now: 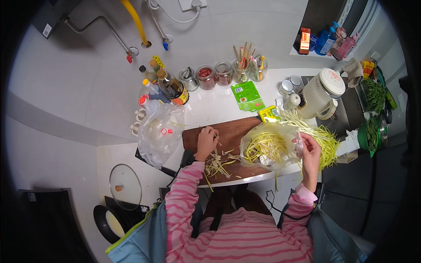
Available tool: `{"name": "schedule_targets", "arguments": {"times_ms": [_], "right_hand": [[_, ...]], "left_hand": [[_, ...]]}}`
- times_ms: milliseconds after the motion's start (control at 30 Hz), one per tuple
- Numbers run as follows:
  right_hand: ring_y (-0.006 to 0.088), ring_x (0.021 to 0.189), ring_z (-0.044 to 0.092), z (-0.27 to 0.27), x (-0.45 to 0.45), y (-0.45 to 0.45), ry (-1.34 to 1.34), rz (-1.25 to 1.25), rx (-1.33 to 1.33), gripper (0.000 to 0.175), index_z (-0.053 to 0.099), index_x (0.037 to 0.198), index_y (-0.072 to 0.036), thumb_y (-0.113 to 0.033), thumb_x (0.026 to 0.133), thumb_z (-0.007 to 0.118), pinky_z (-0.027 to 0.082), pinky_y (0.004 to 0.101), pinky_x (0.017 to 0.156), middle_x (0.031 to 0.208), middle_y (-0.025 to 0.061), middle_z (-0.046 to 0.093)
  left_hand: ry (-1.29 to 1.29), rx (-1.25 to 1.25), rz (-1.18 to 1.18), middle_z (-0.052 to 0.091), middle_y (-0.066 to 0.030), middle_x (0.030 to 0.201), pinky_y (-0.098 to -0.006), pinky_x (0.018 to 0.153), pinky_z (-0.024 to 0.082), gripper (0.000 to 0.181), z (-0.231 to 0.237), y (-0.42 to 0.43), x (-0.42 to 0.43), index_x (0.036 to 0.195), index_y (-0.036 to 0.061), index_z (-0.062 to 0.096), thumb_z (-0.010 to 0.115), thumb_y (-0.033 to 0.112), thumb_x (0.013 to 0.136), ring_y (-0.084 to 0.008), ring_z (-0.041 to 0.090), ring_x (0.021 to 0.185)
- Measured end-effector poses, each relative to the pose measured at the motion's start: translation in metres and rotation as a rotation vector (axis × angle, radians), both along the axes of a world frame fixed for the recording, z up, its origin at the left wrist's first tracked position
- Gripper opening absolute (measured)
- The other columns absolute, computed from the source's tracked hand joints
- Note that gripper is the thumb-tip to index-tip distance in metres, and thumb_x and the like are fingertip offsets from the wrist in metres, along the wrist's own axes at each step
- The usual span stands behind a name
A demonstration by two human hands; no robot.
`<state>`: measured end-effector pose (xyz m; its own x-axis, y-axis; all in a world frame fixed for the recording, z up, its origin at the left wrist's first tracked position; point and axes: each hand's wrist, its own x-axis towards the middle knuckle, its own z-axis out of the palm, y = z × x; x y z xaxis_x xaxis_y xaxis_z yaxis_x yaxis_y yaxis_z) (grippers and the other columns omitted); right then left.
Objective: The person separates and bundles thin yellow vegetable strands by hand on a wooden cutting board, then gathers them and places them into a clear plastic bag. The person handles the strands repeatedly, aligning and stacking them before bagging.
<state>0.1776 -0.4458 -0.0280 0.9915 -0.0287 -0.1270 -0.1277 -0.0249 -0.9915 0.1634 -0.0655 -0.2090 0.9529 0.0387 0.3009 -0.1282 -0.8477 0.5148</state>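
Observation:
My left hand point(208, 142) is over the left part of a brown wooden cutting board point(194, 131), its fingers curled around something small and dark that I cannot make out. Below it on the board lie loose pale and yellow scraps of garlic chives point(217, 166). My right hand point(308, 148) grips the gathered right edge of a clear plastic bag point(245, 139). Inside the bag are yellow chives point(268, 146) and something white. A heap of long chives point(320, 138) with white stems and yellow-green leaves lies behind and to the right of my right hand.
A second plastic bag point(154, 138) lies left of the board, near sauce bottles point(171, 87). Glass jars point(206, 77), a green packet point(247, 96) and a yellow packet point(269, 114) are behind. A cream pitcher-like appliance point(315, 95) stands beside the sink point(345, 115). A pan point(105, 223) is lower left.

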Motion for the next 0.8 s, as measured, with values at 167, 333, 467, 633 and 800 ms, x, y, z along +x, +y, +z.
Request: {"name": "schedule_targets", "arguments": {"times_ms": [167, 333, 467, 633, 800], "right_hand": [[0.0055, 0.075, 0.062, 0.003, -0.001, -0.001, 0.006, -0.014, -0.002, 0.022, 0.064, 0.116, 0.000, -0.006, 0.096, 0.056, 0.044, 0.0185, 0.058, 0.094, 0.0060, 0.073], [0.0059, 0.075, 0.062, 0.002, 0.001, 0.003, -0.009, -0.006, -0.007, 0.022, 0.064, 0.115, 0.000, -0.005, 0.096, 0.056, 0.045, 0.0187, 0.060, 0.093, 0.0060, 0.072], [0.0057, 0.074, 0.062, 0.001, 0.001, 0.005, -0.022, -0.005, -0.004, 0.022, 0.064, 0.115, 0.000, -0.005, 0.096, 0.056, 0.044, 0.0187, 0.060, 0.093, 0.0058, 0.072], [0.0051, 0.072, 0.061, 0.003, 0.001, 0.006, 0.016, -0.024, -0.037, 0.022, 0.064, 0.116, 0.000, -0.005, 0.096, 0.056, 0.043, 0.0186, 0.058, 0.092, 0.0052, 0.072], [0.0041, 0.069, 0.060, 0.006, 0.003, 0.006, 0.026, -0.054, -0.059, 0.021, 0.065, 0.114, 0.000, -0.006, 0.096, 0.056, 0.041, 0.0179, 0.054, 0.090, 0.0044, 0.072]], "left_hand": [[0.344, -0.214, -0.225, 0.061, -0.0077, 0.076, -0.0403, 0.070, 0.048, 0.021, 0.014, -0.005, -0.024, 0.072, 0.0058, 0.070, 0.074, 0.025, 0.081, -0.0292, 0.058, 0.078], [0.016, -0.088, 0.066, 0.060, -0.0071, 0.074, -0.0402, 0.069, 0.048, 0.020, 0.004, 0.021, -0.011, 0.070, 0.0062, 0.065, 0.076, 0.021, 0.077, -0.0276, 0.057, 0.075], [0.034, -0.088, 0.361, 0.062, -0.0099, 0.071, -0.0430, 0.066, 0.049, 0.022, -0.022, 0.060, 0.016, 0.071, 0.0052, 0.061, 0.078, 0.020, 0.072, -0.0305, 0.060, 0.071], [0.228, 0.054, 0.458, 0.067, -0.0145, 0.080, -0.0460, 0.069, 0.052, 0.022, -0.029, 0.081, 0.046, 0.079, 0.0048, 0.067, 0.078, 0.022, 0.073, -0.0351, 0.065, 0.079], [0.516, 0.196, 0.581, 0.071, -0.0168, 0.090, -0.0463, 0.076, 0.054, 0.035, -0.019, 0.075, 0.065, 0.088, 0.0036, 0.071, 0.081, 0.032, 0.070, -0.0361, 0.068, 0.087]]}}
